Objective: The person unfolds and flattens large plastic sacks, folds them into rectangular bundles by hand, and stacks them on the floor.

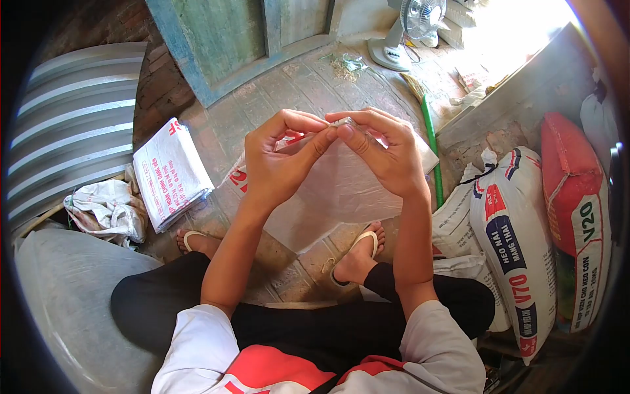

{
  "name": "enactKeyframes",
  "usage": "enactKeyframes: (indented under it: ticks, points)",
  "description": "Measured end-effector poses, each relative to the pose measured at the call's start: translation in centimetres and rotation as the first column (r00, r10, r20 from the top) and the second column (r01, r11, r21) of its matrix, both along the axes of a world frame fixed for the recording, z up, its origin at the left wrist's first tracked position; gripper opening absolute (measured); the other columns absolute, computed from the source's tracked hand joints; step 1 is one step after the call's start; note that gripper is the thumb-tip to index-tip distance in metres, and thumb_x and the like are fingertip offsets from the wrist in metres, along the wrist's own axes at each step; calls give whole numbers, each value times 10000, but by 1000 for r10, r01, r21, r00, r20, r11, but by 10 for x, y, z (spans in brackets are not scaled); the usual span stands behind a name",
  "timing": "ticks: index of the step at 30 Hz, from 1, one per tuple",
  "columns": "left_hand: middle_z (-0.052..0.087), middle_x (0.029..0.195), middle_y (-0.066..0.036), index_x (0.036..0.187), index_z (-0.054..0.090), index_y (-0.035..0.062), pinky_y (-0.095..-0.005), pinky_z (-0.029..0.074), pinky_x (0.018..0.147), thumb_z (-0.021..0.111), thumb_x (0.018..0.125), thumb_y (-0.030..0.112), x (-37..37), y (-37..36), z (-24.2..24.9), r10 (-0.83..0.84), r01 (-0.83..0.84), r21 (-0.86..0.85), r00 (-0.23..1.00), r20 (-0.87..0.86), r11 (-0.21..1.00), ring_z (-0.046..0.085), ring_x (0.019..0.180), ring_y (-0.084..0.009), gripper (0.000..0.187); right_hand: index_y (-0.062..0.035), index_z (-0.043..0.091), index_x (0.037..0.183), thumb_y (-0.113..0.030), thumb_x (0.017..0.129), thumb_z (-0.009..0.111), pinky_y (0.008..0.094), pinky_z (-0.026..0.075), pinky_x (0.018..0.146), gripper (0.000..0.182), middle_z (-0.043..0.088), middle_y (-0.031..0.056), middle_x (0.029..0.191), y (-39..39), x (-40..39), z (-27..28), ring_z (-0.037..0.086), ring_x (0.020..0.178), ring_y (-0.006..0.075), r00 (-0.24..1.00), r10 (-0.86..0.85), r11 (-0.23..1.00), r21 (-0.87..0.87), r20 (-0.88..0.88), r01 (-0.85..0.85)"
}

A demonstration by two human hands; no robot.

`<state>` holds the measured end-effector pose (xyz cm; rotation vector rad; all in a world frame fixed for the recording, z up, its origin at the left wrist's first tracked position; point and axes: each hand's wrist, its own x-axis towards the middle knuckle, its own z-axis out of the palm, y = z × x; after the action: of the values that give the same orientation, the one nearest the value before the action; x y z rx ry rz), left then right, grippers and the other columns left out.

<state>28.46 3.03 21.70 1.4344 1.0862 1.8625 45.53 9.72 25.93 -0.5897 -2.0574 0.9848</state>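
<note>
My left hand (289, 154) and my right hand (387, 148) meet fingertip to fingertip in front of me. Pinched between both thumbs and index fingers is a small whitish rolled piece (342, 122); I cannot tell whether it is part of the sack. Below and behind the hands spreads a pale plastic sack (328, 197) with red print, partly hidden by my fingers and forearms. Its lower corner hangs or lies between my sandalled feet.
At left, a folded stack of printed sacks (172, 174) lies beside a crumpled sack (108, 210) and corrugated sheeting (75, 108). Full feed sacks (515, 243) stand at right. A green-handled broom (433, 148) leans near them. A fan (394, 52) stands at the back, near a blue-framed door (230, 46).
</note>
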Motion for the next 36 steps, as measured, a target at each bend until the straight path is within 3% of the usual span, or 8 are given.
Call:
enactKeyframes:
  ticks: [6, 9, 15, 22, 29, 32, 35, 36]
  points:
    - [680, 968, -92, 941, 640, 2, -250, 537, 808, 765, 838, -14, 0, 3, -5, 4, -4, 6, 999, 40, 1000, 644, 915, -124, 164, -30, 731, 1081, -141, 922, 668, 311, 520, 752, 205, 710, 131, 917, 1, -1, -2, 686, 835, 204, 1000, 20, 1000, 9, -11, -20]
    - [679, 956, -92, 933, 640, 4, -246, 533, 800, 764, 837, -18, -2, 2, -4, 33, -33, 5, 999, -30, 999, 645, 908, -123, 158, -23, 729, 1077, -134, 923, 663, 316, 525, 754, 200, 712, 135, 917, 2, -2, -5, 693, 838, 210, 999, 36, 999, 0, -41, -36]
    - [717, 840, -61, 873, 685, 0, -216, 525, 712, 788, 822, 13, 2, 2, -5, 61, -60, -28, 997, 41, 998, 650, 793, -75, 116, -18, 726, 1046, -120, 916, 665, 328, 533, 749, 177, 717, 138, 897, 0, 0, 6, 709, 834, 237, 1000, -13, 996, 88, 18, 11]
    - [731, 865, -81, 915, 704, 2, -233, 540, 714, 807, 812, 48, 6, 2, 0, 130, -128, 27, 988, -86, 991, 665, 767, -92, 152, -17, 688, 975, -89, 905, 657, 368, 536, 728, 105, 702, 166, 889, -1, -1, 1, 703, 828, 327, 996, -89, 977, 192, -13, 90]
    - [731, 873, -102, 1010, 717, 9, -250, 553, 661, 780, 857, 150, -4, 3, 7, 116, -117, 21, 925, -362, 993, 675, 732, -109, 218, -21, 682, 964, -83, 928, 638, 314, 503, 670, 84, 683, 132, 854, 3, 5, 4, 655, 726, 245, 937, -302, 886, 312, -175, 343]
    - [715, 805, -68, 1009, 715, 25, -273, 515, 626, 770, 870, 175, -14, 4, -2, -12, -49, -174, 943, -332, 984, 650, 740, -107, 212, -21, 690, 954, -76, 940, 637, 280, 477, 660, 78, 679, 93, 836, 7, 17, 10, 608, 702, 164, 874, -394, 824, 312, -283, 472]
    - [730, 861, -107, 1001, 715, 40, -294, 531, 577, 742, 892, 223, -19, 4, -2, -110, -22, -379, 940, -323, 925, 692, 687, -165, 215, -21, 693, 952, -93, 947, 637, 265, 465, 650, 91, 672, 77, 819, 13, 31, 18, 571, 701, 126, 820, -465, 753, 338, -333, 564]
    - [722, 844, -113, 1005, 708, 42, -310, 528, 584, 739, 894, 232, -21, 7, -6, -33, -87, -263, 907, -420, 961, 692, 689, -194, 222, -19, 694, 956, -95, 949, 636, 260, 461, 644, 96, 671, 73, 811, 16, 35, 23, 563, 696, 115, 814, -483, 748, 332, -323, 575]
